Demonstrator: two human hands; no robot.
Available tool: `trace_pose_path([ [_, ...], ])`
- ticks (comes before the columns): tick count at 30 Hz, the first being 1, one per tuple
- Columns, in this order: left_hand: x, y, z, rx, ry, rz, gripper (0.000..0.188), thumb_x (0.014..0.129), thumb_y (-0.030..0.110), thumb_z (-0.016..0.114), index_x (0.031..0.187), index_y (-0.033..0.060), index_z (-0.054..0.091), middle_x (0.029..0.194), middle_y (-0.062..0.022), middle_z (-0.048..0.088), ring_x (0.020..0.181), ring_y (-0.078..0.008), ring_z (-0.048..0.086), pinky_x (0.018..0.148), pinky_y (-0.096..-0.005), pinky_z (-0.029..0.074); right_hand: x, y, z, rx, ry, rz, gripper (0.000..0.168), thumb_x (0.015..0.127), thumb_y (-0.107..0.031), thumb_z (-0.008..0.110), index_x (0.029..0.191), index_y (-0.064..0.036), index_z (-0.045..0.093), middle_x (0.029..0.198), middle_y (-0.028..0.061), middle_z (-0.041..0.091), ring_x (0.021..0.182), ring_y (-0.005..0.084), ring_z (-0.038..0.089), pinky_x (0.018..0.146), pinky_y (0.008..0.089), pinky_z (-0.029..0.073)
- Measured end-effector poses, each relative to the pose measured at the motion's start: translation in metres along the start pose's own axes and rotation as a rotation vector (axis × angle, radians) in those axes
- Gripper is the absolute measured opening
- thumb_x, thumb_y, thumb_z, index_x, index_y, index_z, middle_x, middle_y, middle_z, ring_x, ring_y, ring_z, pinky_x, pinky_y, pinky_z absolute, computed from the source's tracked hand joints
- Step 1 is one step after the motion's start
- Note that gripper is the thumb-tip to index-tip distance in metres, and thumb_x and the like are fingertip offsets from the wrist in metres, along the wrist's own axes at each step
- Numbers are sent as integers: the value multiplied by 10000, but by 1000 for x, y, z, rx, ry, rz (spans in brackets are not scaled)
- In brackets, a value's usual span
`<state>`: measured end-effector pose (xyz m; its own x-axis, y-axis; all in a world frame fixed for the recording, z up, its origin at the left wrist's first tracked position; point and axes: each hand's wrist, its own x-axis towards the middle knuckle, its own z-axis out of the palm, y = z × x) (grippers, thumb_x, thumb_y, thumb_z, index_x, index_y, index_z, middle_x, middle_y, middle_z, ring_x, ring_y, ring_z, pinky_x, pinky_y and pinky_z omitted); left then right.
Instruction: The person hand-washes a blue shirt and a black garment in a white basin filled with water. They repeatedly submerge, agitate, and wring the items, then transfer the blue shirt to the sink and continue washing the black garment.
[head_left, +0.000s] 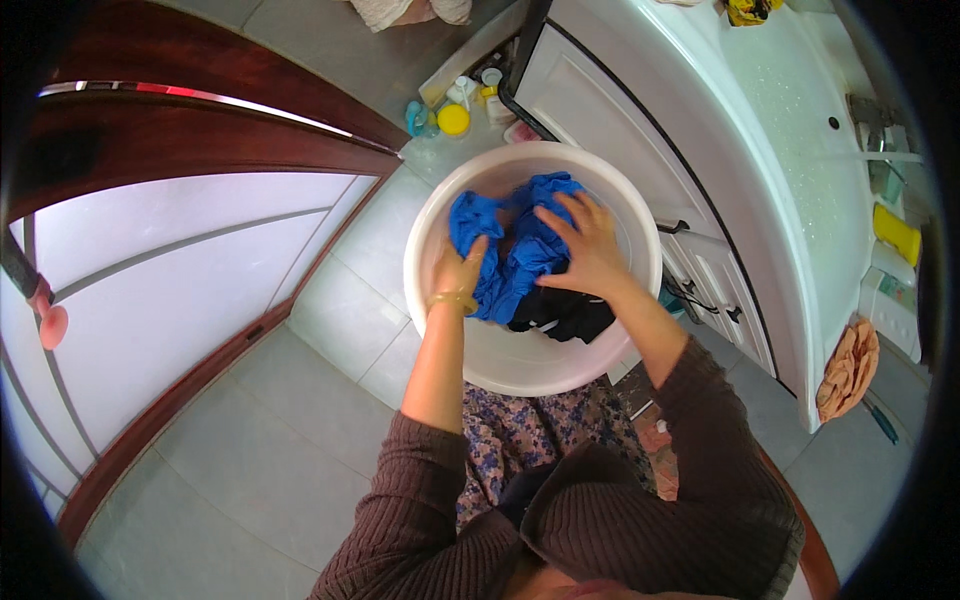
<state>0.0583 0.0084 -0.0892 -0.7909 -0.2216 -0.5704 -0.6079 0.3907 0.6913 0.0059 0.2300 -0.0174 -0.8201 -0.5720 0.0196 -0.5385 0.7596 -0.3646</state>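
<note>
A large white plastic basin (517, 367) holds a bunched blue cloth garment (525, 259) and a black garment (574, 315) lying beside it on the near right. My left hand (459, 271), with a yellowish bangle (454, 301) at the wrist, is closed around the left side of the blue garment. The thumb shows on top, while the other fingers are mostly hidden by the cloth. My right hand (589, 244) rests on the right side of the blue garment with its fingers spread, slightly blurred.
To the right, a white washbasin (757, 135) tops a cabinet (637, 127) with dark handles; a water stream (874, 157) runs over it. A salmon-coloured cloth (847, 371) hangs at its rim. Bottles and a yellow-lidded jar (453, 119) stand beyond. At left is a wood-framed door (187, 255).
</note>
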Motion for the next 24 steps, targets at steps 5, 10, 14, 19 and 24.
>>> trace_pose_path([
  [5,-41,8,14,351,192,243,828,697,401,716,1271,-79,360,1331,-263,364,1216,-424,360,1005,-406,318,-45,71,42,344,-315,277,621,586,-264,778,1145,-107,560,1105,178,545,971,354,553,824,388,452],
  [10,-69,7,15,563,14,374,802,544,251,802,1253,71,473,1269,-198,410,1192,-367,378,996,-431,329,-26,44,-30,788,-512,499,334,735,-233,728,937,12,623,747,58,618,655,142,567,594,273,445],
  [14,-66,-1,33,739,97,388,717,571,240,779,1220,95,512,1220,-189,457,1142,-359,428,954,-416,375,-28,3,-98,914,-507,484,185,794,-158,674,873,0,623,685,-21,554,628,51,491,553,222,406],
  [19,-52,-47,46,-691,-283,57,479,728,143,633,1188,62,529,1190,-137,545,1190,-261,436,985,-395,334,-40,-22,-142,1197,-182,451,212,792,-159,668,918,7,626,782,6,591,714,72,532,629,226,443],
  [24,-130,31,-7,-581,-362,470,633,698,103,698,1272,32,440,1279,-135,481,1213,-241,420,1009,-369,320,-48,-16,-166,1405,102,481,318,805,-189,651,1016,38,582,888,54,612,796,108,569,724,258,478],
])
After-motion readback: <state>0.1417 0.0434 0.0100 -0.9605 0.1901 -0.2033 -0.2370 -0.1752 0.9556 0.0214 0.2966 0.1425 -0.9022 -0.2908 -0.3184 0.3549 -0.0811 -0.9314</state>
